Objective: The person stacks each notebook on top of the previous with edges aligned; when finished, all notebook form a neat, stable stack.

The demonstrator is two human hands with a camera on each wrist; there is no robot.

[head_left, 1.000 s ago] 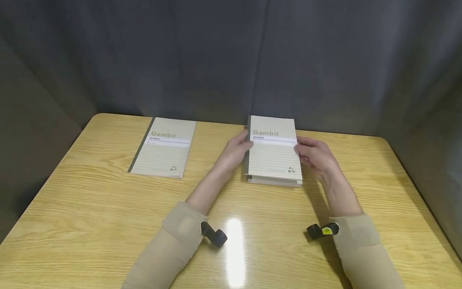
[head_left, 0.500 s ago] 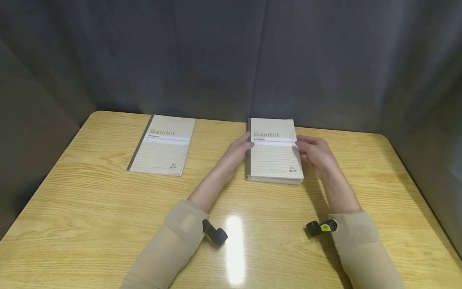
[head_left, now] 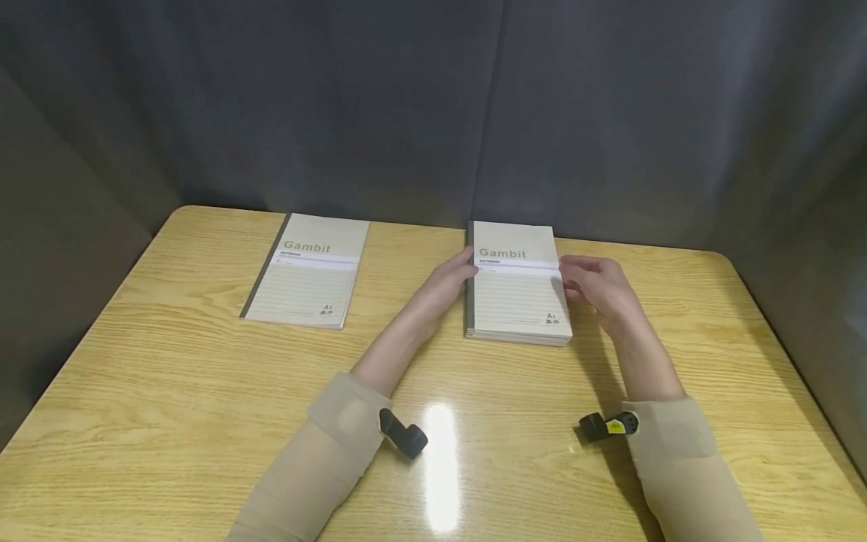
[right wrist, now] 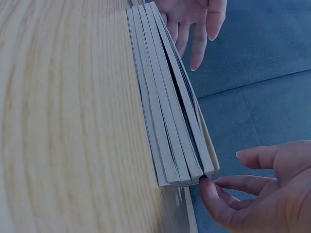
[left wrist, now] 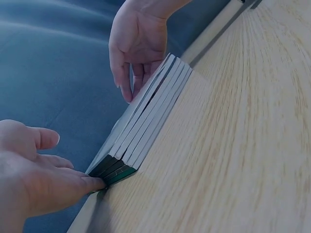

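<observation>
A dark grey fabric curtain (head_left: 325,113), hanging in soft folds, runs from far left to far right behind the stack of notebooks (head_left: 519,282), which lies on a pale, wood-grained table (head_left: 169,421) with rounded back corners; the table's near edge is out of frame. Well to the left of the stack, a single paper-covered notebook (head_left: 306,271) lies flat, cream with a dark spine strip, printed "Gambit"; its finest print is too small to read. Below and left of the stack, a beige sleeve (head_left: 325,452) bearing a black wrist camera (head_left: 405,434) is cut off by the lower edge of the view. The left hand (head_left: 436,297) touches the stack's dark spine side with fairly straight fingers, thumb held apart, not wrapped around anything. The stack itself is a neat rectangular block under a cream "Gambit" cover; the wrist views show several white page blocks with thin dark gaps between them, their exact number hard to make out. At the stack's right edge, the right hand (head_left: 599,286) touches the page side with loosely bent fingers, thumb standing clear, so nothing is pinched; some fingers are hidden from above. Below and right of the stack, a second sleeve (head_left: 691,467), also cut off, bears another camera (head_left: 599,427) with a yellow label.
</observation>
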